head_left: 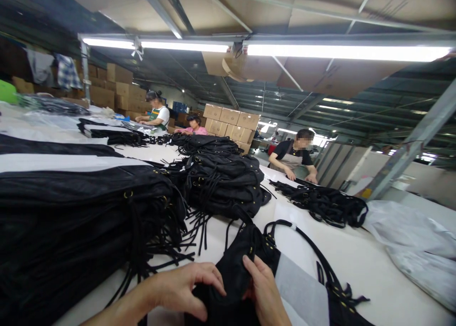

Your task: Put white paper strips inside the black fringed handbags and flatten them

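So my right grip (262, 279) is pinched on the edge of the black bag (231, 269) right in front of me on the surface (363, 259), left grip (213, 301) half open against it, can't tell what's inside. Past that, piled black bags (221, 176), then stacked cardboard boxes (230, 122) way back, contents hidden too.

**Three people, two near hands, one bag up front**

There were three co-workers (156, 117) beyond two bare near hands (261, 285) and one front bag (233, 274). Three bright tubes (342, 52) shone in the nearest row overhead. Two cloths (68, 71) hung at left. Three cartons (230, 116) topped the middle stack; the bags in the black piles (221, 179) overlapped too much to count.
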Tool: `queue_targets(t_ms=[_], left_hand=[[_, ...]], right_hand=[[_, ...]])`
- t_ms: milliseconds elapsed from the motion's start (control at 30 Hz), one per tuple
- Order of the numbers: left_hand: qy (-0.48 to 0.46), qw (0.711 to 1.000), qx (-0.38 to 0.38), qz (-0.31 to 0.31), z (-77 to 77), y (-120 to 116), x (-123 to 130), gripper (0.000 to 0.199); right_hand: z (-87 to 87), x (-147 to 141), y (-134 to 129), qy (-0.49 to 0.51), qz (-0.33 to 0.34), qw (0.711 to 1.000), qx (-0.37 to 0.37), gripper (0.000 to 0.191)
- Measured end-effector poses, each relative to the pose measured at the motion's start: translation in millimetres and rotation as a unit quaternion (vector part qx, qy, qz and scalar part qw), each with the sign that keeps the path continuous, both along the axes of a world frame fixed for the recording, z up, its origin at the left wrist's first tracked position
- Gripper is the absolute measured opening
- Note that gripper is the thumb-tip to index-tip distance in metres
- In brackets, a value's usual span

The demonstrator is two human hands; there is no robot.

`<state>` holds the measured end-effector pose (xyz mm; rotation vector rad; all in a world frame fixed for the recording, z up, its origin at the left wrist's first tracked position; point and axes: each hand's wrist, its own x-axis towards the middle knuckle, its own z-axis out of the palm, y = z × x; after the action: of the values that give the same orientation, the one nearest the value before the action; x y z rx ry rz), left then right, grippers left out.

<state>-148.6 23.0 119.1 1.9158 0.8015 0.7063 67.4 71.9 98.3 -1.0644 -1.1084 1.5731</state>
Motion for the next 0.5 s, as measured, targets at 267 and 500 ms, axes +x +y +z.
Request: queue_targets(t_ms=[267,500], left_hand=[[-0.024,0.969,0.052,0.24,-7.8,-17,22,0.028],[0.07,0.997,-0.003,0.039,0.8,-4,1,0.045]], right_hand=[[4.2,2,0,0.046,-0.018,0.998,-0.023,0.06],[-0.6,-4,-2,0.003,-0.009,1.0,-0.002,0.061]])
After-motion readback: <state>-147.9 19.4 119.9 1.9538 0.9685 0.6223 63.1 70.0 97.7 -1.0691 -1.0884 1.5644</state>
